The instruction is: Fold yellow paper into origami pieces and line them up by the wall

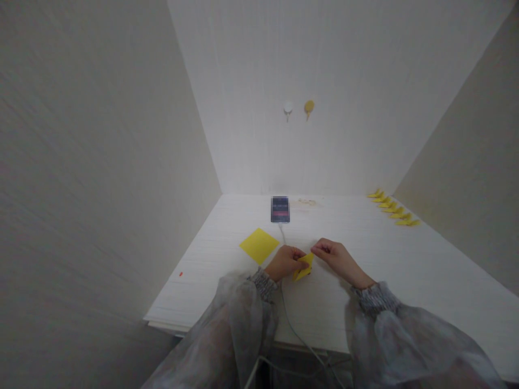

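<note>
My left hand (pixel 285 262) is closed on a folded piece of yellow paper (pixel 302 273), with the thumb across its front. At the paper's upper right corner, my right hand (pixel 330 254) has its thumb and fingertips pinched together on the tip. Left of my hands a flat square sheet of yellow paper (pixel 258 245) lies on the white table, one corner close to my left wrist. Along the right side of the table stands a row of several small folded yellow paper pieces (pixel 392 208).
A phone (pixel 280 209) lies near the back wall, its white cable (pixel 287 310) running under my left hand and over the front edge. A small red bit (pixel 180 274) lies at the left. Two hooks (pixel 308 106) hang on the back wall; walls enclose both sides.
</note>
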Available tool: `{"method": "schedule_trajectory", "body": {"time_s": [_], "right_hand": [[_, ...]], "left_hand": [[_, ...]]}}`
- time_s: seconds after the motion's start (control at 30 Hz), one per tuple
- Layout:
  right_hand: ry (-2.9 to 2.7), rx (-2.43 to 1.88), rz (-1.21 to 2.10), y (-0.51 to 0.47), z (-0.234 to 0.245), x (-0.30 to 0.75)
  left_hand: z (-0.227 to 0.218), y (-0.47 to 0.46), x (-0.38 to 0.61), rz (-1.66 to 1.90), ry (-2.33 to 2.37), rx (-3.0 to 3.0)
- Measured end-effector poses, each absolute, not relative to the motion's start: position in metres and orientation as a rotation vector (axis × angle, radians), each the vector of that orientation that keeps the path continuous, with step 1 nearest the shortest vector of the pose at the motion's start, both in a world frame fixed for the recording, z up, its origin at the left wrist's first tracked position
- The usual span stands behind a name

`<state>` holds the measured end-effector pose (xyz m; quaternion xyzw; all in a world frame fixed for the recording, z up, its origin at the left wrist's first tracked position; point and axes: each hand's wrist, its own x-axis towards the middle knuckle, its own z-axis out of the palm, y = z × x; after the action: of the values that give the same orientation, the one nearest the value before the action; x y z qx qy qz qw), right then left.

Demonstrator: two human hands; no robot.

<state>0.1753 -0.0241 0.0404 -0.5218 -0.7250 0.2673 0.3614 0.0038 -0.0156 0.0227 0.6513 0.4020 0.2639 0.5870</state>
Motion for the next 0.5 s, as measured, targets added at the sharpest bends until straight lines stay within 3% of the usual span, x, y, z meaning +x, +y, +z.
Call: {"method": "schedule_trajectory", "body": {"time_s": [0.5], "right_hand": [[-1.796, -1.492, 0.34, -0.025, 0.042, 0.169]], "left_hand": [[0.032, -0.018, 0.013, 0.818, 0.971, 1.602]]}}
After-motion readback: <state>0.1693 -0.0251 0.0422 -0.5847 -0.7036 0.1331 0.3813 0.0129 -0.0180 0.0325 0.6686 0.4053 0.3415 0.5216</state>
